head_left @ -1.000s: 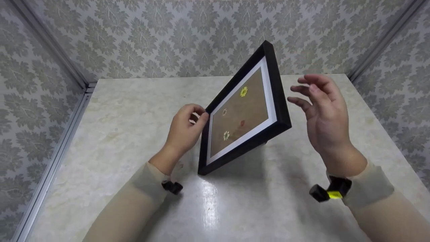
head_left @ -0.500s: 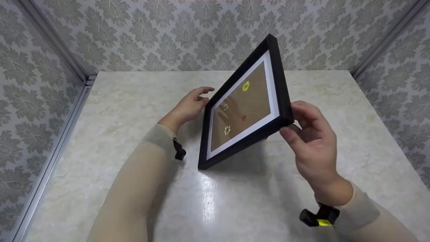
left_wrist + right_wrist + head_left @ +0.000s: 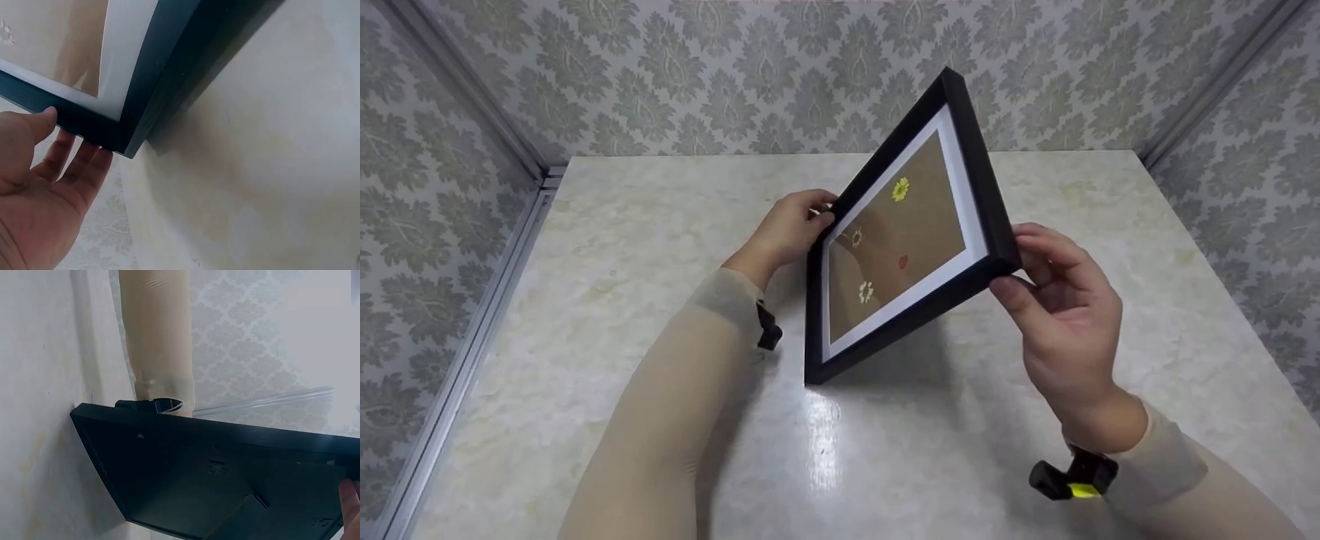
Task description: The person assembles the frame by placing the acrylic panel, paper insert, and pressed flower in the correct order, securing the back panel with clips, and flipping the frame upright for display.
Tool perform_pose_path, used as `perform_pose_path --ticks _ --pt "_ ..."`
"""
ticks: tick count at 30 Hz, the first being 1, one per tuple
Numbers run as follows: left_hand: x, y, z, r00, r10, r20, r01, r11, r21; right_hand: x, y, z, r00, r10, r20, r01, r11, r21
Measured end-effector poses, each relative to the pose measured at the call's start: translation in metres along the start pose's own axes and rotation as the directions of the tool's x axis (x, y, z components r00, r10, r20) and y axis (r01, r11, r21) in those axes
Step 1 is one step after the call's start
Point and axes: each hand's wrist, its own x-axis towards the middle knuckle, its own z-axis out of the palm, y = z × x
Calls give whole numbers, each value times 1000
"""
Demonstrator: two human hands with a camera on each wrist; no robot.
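A black picture frame (image 3: 996,214) stands tilted above the table in the head view, with a white mat around a brown picture of yellow, white and red flowers. At its left edge my left hand (image 3: 786,231) pinches the border; in the left wrist view the thumb (image 3: 42,121) lies on the front and the fingers reach behind. My right hand (image 3: 1069,322) grips the near right corner between thumb and fingers. From the right wrist view, the frame's dark back (image 3: 185,472) shows a thin slanted piece, perhaps a stand leg. Part of the right hand (image 3: 350,509) appears at that view's edge.
The pale marbled table (image 3: 622,315) carries the frame's shadow and a bright reflection. Patterned wall panels (image 3: 810,82) enclose the back and sides, with a metal rail (image 3: 472,352) along the left. Each wrist wears a small black device (image 3: 1072,476).
My right hand has come in from the right and taken hold of the frame's corner. The left hand has slid farther along the left edge and pinches it again.
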Motion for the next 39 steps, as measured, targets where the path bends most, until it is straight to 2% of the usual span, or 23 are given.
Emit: perform_pose_path --ticks 6,10,15,18,20,24,28,32,39 --pt "-3 2 -5 998 26 -57 -25 1000 19 11 1 -8 1000 28 -7 -28 998 48" --pt "-8 -2 -11 996 31 -83 -28 999 38 21 2 -17 994 110 8 -111 984 138" --pt "-23 -10 -19 995 7 -101 -2 999 51 39 7 -26 972 234 29 -234 942 239" --pt "-32 -12 -22 992 5 -125 3 998 57 49 11 -29 959 283 10 -279 934 222" --pt "-36 -11 -22 989 9 -145 2 997 76 55 13 -31 949 312 -33 -301 935 186" --pt "-43 -4 -17 982 15 -186 16 986 165 70 15 -32 916 375 -141 -358 924 132" --pt "-56 0 -11 976 -16 -215 65 972 224 88 20 -31 873 446 -196 -433 895 107" --pt "-69 -2 -4 973 -41 -228 94 969 228 107 28 -33 838 512 -187 -498 859 120" --pt "-84 9 -4 969 -26 -247 93 960 265 144 40 -28 806 577 -132 -569 817 95"
